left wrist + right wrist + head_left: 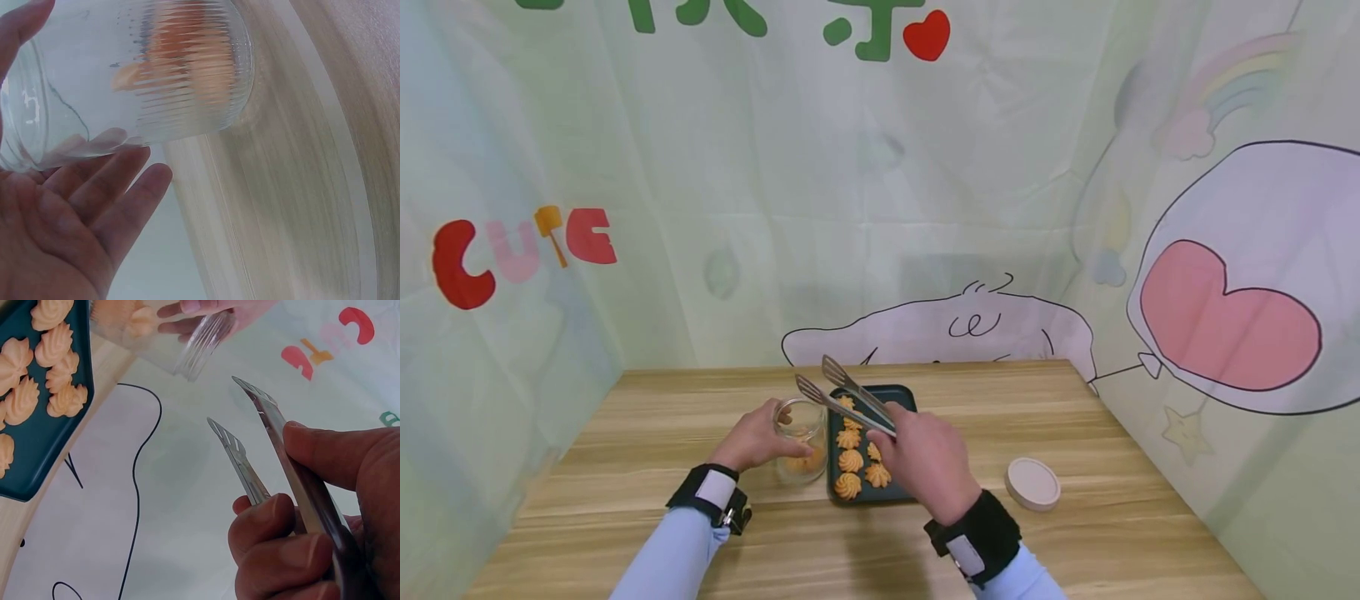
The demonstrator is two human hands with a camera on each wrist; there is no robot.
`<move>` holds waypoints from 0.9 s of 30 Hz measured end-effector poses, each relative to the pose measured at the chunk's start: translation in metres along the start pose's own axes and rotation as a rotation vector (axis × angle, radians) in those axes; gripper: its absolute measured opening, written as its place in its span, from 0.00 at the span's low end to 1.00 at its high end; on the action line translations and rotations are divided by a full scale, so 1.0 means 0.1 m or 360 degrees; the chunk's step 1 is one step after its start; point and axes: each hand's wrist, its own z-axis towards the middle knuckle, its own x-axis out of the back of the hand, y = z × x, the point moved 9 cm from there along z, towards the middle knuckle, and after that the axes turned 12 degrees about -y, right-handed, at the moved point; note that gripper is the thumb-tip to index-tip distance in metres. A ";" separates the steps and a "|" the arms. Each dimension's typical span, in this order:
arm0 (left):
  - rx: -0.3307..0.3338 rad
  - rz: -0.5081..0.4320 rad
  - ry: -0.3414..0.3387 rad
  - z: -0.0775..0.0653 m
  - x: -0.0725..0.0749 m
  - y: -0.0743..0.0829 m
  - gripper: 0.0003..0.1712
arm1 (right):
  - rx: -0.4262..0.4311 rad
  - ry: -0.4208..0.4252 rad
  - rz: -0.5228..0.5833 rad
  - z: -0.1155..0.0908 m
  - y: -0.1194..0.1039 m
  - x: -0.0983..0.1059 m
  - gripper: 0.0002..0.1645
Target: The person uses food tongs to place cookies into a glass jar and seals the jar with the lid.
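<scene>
My left hand (754, 440) holds a clear glass jar (94, 81) by its side, thumb and fingers on opposite sides. The jar stands upright on the table, its mouth uncovered, with piped cookies (803, 461) at the bottom. In my right hand (928, 458) is a pair of metal tongs (303, 494), gripped between thumb and fingers. The slotted tips are spread apart with nothing between them, above the dark baking tray (895, 397). Swirled cookies (850, 461) lie on that tray in rows, partly hidden by my right hand and the tongs.
To the right of the tray, a round white lid (1033, 483) lies on the wooden table (1120, 533). The tray sits close beside the jar. A printed cloth backdrop (760, 183) rises behind the table and along its sides.
</scene>
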 end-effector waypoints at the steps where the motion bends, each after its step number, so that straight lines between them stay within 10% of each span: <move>1: -0.0001 -0.0002 0.0001 0.00 0.00 0.00 0.52 | -0.0009 0.0000 0.0007 0.00 0.02 0.00 0.29; 27: -0.0029 0.0028 -0.0016 -0.03 0.00 0.03 0.51 | -0.0215 -0.0069 -0.0013 0.00 0.50 -0.15 0.23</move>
